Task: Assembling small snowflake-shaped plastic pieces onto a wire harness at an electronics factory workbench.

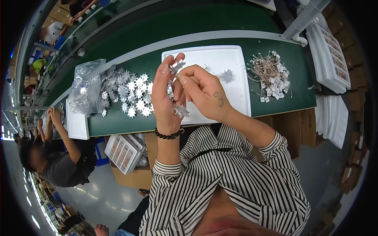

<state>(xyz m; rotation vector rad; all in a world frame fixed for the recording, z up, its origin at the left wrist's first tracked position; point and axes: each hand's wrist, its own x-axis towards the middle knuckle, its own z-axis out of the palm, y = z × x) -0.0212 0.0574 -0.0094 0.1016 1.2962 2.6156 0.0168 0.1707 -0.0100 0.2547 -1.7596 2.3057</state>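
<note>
My left hand (162, 98), a dark bead bracelet at its wrist, is raised over the near-left side of a white tray (236, 100). It is closed around several silver star-shaped metal pieces; one star-shaped piece (177, 67) shows at the fingertips, another (181, 111) by the palm. My right hand (206, 92) meets it from the right with thumb and forefinger pinched just below the upper piece. What this pinch holds is too small to make out. On the tray beyond lie small silver parts with thin wires (226, 75).
Left of the tray, loose star-shaped pieces (136, 94) are heaped beside a clear plastic bag (86, 88). White connectors with thin leads (272, 76) lie in a pile to the right. A metal post (305, 19) stands at the far right. Another person (65, 165) works at the left.
</note>
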